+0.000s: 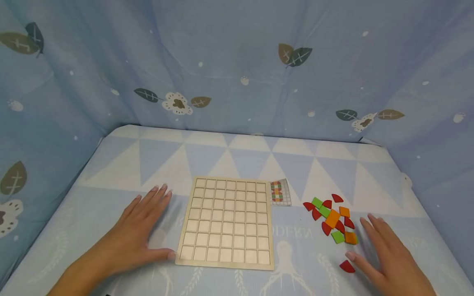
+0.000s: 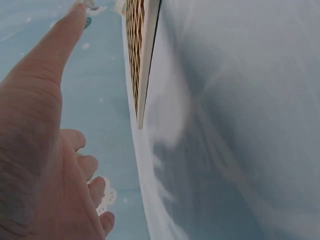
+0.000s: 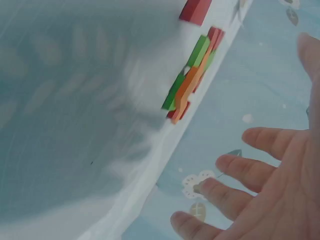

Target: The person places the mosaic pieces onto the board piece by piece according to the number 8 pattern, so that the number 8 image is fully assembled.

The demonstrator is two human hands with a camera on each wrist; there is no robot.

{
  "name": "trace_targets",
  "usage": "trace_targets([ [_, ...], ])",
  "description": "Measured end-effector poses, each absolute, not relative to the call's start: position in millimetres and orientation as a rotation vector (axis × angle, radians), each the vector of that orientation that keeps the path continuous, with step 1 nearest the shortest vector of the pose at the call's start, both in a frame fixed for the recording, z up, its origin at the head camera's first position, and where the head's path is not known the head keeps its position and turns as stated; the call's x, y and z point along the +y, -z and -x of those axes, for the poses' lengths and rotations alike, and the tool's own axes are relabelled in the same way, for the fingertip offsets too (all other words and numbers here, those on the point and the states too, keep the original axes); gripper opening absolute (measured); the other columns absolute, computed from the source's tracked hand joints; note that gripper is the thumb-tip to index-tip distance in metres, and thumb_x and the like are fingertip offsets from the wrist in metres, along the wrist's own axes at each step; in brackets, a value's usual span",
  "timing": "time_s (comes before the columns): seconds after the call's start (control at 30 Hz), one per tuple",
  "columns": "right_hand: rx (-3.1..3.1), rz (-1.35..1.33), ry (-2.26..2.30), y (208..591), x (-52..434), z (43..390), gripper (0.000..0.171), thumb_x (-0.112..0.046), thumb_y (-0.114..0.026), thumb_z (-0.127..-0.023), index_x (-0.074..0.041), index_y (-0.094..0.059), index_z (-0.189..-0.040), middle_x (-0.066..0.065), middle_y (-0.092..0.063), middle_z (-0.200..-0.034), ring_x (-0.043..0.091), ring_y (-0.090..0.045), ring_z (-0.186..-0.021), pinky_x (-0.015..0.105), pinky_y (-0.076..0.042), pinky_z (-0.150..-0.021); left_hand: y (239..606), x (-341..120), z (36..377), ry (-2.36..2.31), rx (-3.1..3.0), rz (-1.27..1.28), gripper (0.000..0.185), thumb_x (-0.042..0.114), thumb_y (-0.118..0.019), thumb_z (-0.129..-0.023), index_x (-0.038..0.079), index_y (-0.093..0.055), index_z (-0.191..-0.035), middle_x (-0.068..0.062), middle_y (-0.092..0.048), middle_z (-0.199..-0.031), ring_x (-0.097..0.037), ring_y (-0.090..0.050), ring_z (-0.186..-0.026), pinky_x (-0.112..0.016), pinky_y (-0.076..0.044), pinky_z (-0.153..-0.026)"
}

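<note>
A square wooden grid board (image 1: 229,222) with rows of shallow cells lies on the table. Left of it is my left hand (image 1: 137,232), fingers extended and thumb reaching to the board's lower left corner; whether they touch, I cannot tell. My right hand (image 1: 389,259) is spread beside a loose pile of red quarter-round pieces (image 1: 326,228), green squares (image 1: 338,237) and orange squares (image 1: 333,218). One red quarter-round piece (image 1: 347,267) lies apart, near the right thumb. In the right wrist view the fingers stand apart from the colored pieces (image 3: 187,90), holding nothing.
A small pattern card (image 1: 281,192) with a printed colored design lies at the board's upper right edge, seemingly partly under it. The table (image 1: 296,255) has a patterned blue and white cover. Blue leaf-print curtains (image 1: 237,61) enclose the back and sides.
</note>
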State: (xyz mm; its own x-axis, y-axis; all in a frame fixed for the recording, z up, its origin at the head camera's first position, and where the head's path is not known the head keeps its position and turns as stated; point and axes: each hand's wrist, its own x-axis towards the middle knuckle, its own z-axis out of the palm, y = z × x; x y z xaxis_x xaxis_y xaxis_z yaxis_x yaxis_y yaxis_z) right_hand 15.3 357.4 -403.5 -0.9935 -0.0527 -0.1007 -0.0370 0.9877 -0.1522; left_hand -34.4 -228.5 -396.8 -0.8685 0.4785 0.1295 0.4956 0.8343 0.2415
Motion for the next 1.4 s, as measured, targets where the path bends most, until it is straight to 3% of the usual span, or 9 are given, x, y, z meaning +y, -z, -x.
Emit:
trace_targets([
  [0.23,3.017,0.086,0.285,399,344,-11,0.1,-0.07,-0.072,-0.087,0.002,-0.048,-0.152,0.029,-0.04,-0.152,0.051,-0.038,-0.133,0.078,-0.042,-0.095,393,-220,34,0.497,-3.029,0.819,0.131,0.086,-0.07,-0.073,0.017,-0.014,-0.17,-0.005,-0.016,-0.175,-0.027,-0.015,-0.159,-0.03,0.003,-0.126],
  [0.47,3.051,0.181,0.316,399,334,-7,0.082,-0.057,-0.078,-0.089,-0.001,-0.057,-0.146,0.023,-0.055,-0.141,0.044,-0.052,-0.124,0.07,-0.05,-0.094,394,-211,31,0.642,-3.121,0.85,0.125,0.078,-0.076,-0.075,0.019,-0.019,-0.169,0.002,-0.018,-0.174,-0.025,-0.022,-0.158,-0.054,-0.027,-0.12],
  [0.67,3.049,0.222,0.25,401,326,1,0.072,-0.044,-0.086,-0.085,0.0,-0.064,-0.138,0.023,-0.061,-0.133,0.042,-0.057,-0.118,0.064,-0.054,-0.092,397,-206,33,0.699,-3.152,0.926,0.108,0.065,-0.078,-0.083,0.014,-0.031,-0.166,-0.001,-0.024,-0.172,-0.028,-0.027,-0.156,-0.057,-0.022,-0.122],
  [0.93,3.032,0.222,0.222,400,322,10,0.072,-0.044,-0.086,-0.085,0.0,-0.063,-0.137,0.019,-0.063,-0.128,0.039,-0.058,-0.113,0.064,-0.053,-0.094,403,-206,36,0.743,-3.165,0.941,0.115,0.073,-0.077,-0.077,0.012,-0.034,-0.165,-0.002,-0.024,-0.172,-0.03,-0.027,-0.156,-0.057,-0.02,-0.121],
  [1.13,3.028,0.23,0.243,397,322,24,0.073,-0.039,-0.083,-0.089,0.002,-0.057,-0.143,0.011,-0.062,-0.112,0.024,-0.056,-0.09,0.05,-0.059,-0.079,403,-206,38,0.765,-3.187,0.925,0.117,0.072,-0.079,-0.074,0.012,-0.035,-0.164,-0.003,-0.024,-0.172,-0.031,-0.026,-0.156,-0.059,-0.019,-0.122],
  [1.23,3.018,0.261,0.258,396,324,33,0.068,-0.036,-0.083,-0.09,0.004,-0.058,-0.139,0.01,-0.06,-0.109,0.021,-0.054,-0.084,0.045,-0.059,-0.074,402,-206,39,0.779,-3.178,0.929,0.117,0.073,-0.079,-0.074,0.012,-0.036,-0.164,-0.003,-0.025,-0.172,-0.032,-0.026,-0.156,-0.06,-0.019,-0.121],
  [1.4,3.007,0.267,0.269,398,326,43,0.06,-0.033,-0.084,-0.089,0.005,-0.064,-0.131,0.013,-0.061,-0.109,0.023,-0.058,-0.085,0.053,-0.06,-0.08,404,-205,39,0.782,-3.174,0.932,0.117,0.074,-0.078,-0.074,0.012,-0.036,-0.164,-0.003,-0.025,-0.172,-0.031,-0.025,-0.157,-0.059,-0.019,-0.122],
])
